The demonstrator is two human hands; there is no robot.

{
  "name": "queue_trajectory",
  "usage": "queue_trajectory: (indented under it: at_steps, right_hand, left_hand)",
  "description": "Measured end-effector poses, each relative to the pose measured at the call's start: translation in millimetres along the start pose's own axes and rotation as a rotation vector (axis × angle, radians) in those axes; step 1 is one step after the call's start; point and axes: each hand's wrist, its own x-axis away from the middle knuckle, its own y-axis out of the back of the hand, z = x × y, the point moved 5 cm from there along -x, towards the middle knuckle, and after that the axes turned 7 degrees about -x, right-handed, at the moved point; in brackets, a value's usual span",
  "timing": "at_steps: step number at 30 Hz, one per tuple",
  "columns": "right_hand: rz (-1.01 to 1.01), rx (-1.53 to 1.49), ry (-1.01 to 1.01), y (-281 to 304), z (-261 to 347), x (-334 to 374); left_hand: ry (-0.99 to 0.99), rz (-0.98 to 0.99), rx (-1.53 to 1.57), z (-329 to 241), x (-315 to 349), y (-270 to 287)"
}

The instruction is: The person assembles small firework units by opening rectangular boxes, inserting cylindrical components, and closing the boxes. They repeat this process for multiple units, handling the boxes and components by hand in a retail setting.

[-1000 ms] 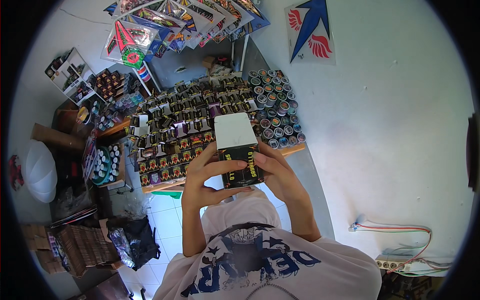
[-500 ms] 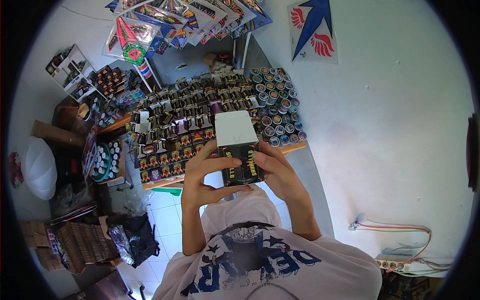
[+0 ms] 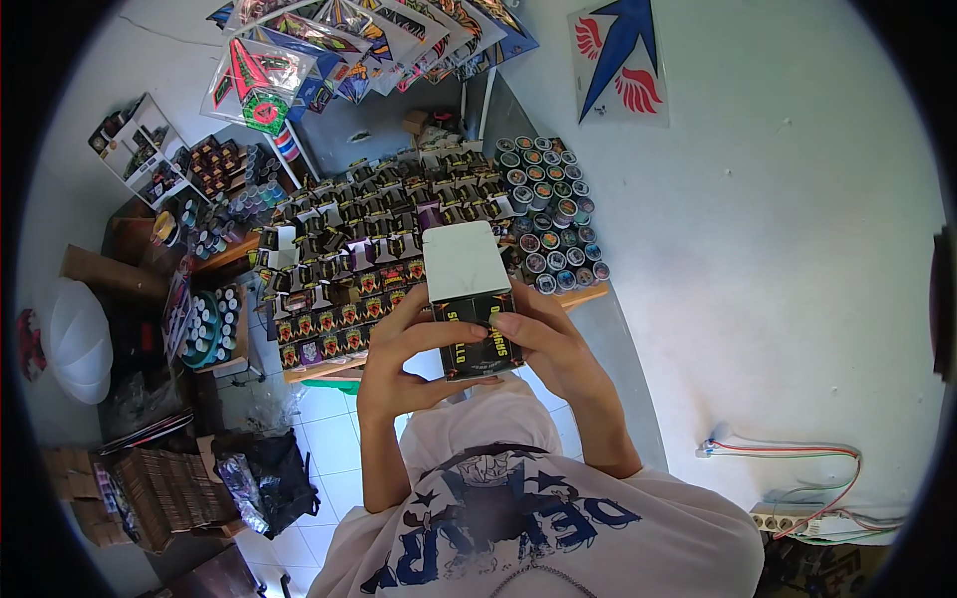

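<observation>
A black cardboard box (image 3: 480, 361) with yellow lettering is held up in front of my chest, its white flap (image 3: 465, 260) standing away at the far end. My left hand (image 3: 407, 351) grips it from the left, thumb and fingers pressed along the near face and lower edge. From the other side my right hand (image 3: 554, 351) holds it, with the thumb lying on the printed face; its other fingers are hidden behind the box. Past the box, rows of small dark boxes (image 3: 344, 314), many with raised flaps, cover the table.
Round tins or spools (image 3: 543, 219) with printed lids crowd the table's right end. Packaged kites (image 3: 369, 40) hang above the back. At left stand a white umbrella (image 3: 80, 339), stacked flat cardboard (image 3: 164, 488) and a black bag (image 3: 267, 473). A power strip (image 3: 788, 524) sits at lower right.
My right thumb has slid left across the printed face, toward the left fingers. The box has shifted very slightly left, still in both hands.
</observation>
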Motion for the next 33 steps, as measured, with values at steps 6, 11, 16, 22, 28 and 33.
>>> queue_trajectory:
  at_steps: [6,11,16,22,28,33]
  right_hand:
    - [0.029,0.042,0.018,0.4,0.0,-0.4]
    - [0.066,0.045,0.040,-2.0,2.8,-0.8]
    - [0.067,0.043,0.048,-2.4,3.8,-0.3]
    - [0.022,0.039,-0.015,7.7,-3.1,2.9]
    - [0.119,0.418,0.168,18.1,9.1,-6.2]
    - [0.032,0.043,0.140,12.1,13.3,-29.7]
  left_hand:
    - [0.036,0.007,0.022,4.2,5.1,0.5]
    - [0.027,-0.002,0.043,5.7,5.1,0.1]
    - [0.025,0.010,0.044,8.4,6.8,-1.5]
    - [-0.005,0.003,0.024,8.7,5.4,-3.1]
    - [-0.008,-0.027,0.028,9.2,6.3,-2.9]
    - [-0.029,0.022,0.015,12.0,9.4,-9.0]
